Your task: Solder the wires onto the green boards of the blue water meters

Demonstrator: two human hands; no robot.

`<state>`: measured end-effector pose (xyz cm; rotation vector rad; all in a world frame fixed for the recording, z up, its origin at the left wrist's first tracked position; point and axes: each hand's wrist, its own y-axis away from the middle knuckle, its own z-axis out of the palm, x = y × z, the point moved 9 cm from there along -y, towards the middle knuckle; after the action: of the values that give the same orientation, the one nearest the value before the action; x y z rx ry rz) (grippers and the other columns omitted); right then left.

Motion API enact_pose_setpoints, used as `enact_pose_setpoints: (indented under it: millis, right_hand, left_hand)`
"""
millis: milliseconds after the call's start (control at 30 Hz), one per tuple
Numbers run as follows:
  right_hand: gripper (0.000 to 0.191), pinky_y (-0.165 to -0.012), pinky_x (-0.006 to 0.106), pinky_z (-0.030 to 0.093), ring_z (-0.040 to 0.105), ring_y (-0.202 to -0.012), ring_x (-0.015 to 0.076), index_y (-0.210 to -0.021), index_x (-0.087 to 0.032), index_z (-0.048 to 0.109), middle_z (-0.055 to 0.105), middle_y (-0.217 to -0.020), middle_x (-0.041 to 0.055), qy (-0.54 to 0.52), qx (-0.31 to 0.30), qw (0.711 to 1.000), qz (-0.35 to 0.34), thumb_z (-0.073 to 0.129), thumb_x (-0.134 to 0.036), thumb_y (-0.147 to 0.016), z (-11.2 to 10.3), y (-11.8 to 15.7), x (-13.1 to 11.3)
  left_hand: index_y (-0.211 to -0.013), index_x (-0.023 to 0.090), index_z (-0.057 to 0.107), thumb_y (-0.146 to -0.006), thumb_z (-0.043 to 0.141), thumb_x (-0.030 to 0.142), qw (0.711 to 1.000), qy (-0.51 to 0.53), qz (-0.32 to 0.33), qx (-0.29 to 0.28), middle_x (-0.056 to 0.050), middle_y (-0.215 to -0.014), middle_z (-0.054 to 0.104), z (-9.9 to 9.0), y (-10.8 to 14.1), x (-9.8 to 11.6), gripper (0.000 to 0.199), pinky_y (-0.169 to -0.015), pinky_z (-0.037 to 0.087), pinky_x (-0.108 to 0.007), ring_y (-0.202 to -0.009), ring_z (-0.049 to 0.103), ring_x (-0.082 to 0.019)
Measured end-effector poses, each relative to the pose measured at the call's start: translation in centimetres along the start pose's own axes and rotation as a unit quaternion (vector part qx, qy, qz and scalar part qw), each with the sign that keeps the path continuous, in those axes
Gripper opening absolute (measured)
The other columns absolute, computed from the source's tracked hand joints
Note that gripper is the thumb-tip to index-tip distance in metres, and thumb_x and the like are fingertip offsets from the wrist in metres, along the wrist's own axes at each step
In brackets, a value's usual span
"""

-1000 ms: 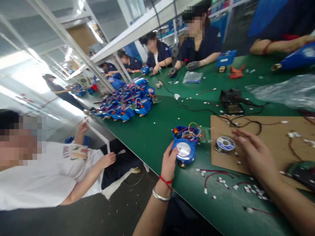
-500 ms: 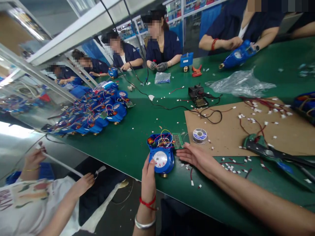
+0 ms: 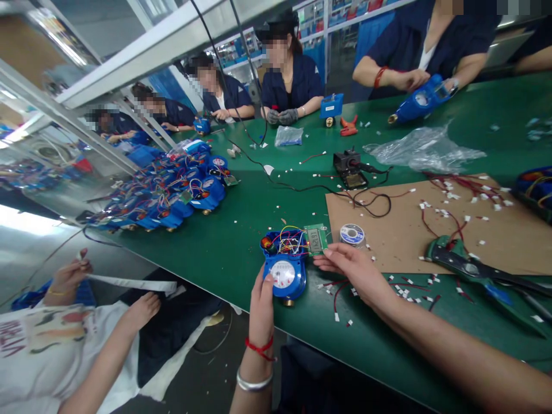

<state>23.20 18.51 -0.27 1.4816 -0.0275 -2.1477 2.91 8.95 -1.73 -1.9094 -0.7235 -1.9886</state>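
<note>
A blue water meter (image 3: 284,275) with a round white dial lies on the green table, its wiring compartment uncovered. My left hand (image 3: 261,296) grips the meter's left side, thumb at the dial's edge. Coloured wires run from the compartment to a green circuit board (image 3: 316,240) whose small display shows dark characters. My right hand (image 3: 345,264) pinches the board's lower right corner between thumb and fingers, holding it beside the meter. A solder spool (image 3: 352,234) stands just right of the board.
Several blue meters (image 3: 172,192) are heaped at the left. A brown board (image 3: 388,230) carries red-wire connectors; green-handled cutters (image 3: 457,259) lie at its front edge. A soldering-iron stand (image 3: 350,168) sits behind. Co-workers sit across the table; at left, a person holds a white strip (image 3: 133,283).
My right hand has tilted the circuit board, so its display now faces me and its characters show. The person at left has lowered and turned the white strip.
</note>
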Motion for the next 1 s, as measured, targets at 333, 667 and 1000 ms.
enact_pose_setpoints:
  millis: [333, 667, 1000]
  right_hand:
    - [0.020, -0.088, 0.036, 0.051, 0.069, -0.087, 0.0185, -0.086, -0.018, 0.057, 0.072, -0.089, 0.0078, -0.012, -0.008, 1.000, 0.000, 0.064, -0.036, -0.079, 0.25, 0.29, 0.08]
    - [0.028, -0.087, 0.036, 0.052, 0.069, -0.087, 0.0197, -0.090, -0.018, 0.058, 0.071, -0.093, 0.0100, -0.022, -0.011, 1.000, 0.009, 0.058, -0.045, -0.083, 0.24, -0.05, 0.54]
    - [0.030, -0.084, 0.035, 0.053, 0.069, -0.087, 0.0195, -0.090, -0.017, 0.056, 0.071, -0.093, 0.0110, -0.023, -0.006, 1.000, 0.004, 0.053, -0.047, -0.086, -0.01, -0.41, 0.84]
  left_hand:
    - [-0.126, 0.017, 0.054, -0.084, 0.052, 0.043, 1.000, -0.002, -0.007, 0.003, -0.009, -0.125, 0.059, -0.04, 0.04, -0.10, 0.050, -0.106, 0.035, -0.040, -0.122, 0.049, -0.026]
    - [-0.128, 0.018, 0.050, -0.086, 0.050, 0.043, 1.000, 0.011, 0.000, -0.019, -0.008, -0.130, 0.055, 0.33, -0.15, -0.26, 0.050, -0.105, 0.036, -0.040, -0.122, 0.049, -0.025]
    - [-0.129, 0.018, 0.050, -0.087, 0.048, 0.044, 1.000, -0.002, 0.008, -0.020, -0.008, -0.132, 0.053, 0.26, -0.16, -0.26, 0.049, -0.107, 0.034, -0.040, -0.124, 0.047, -0.025]
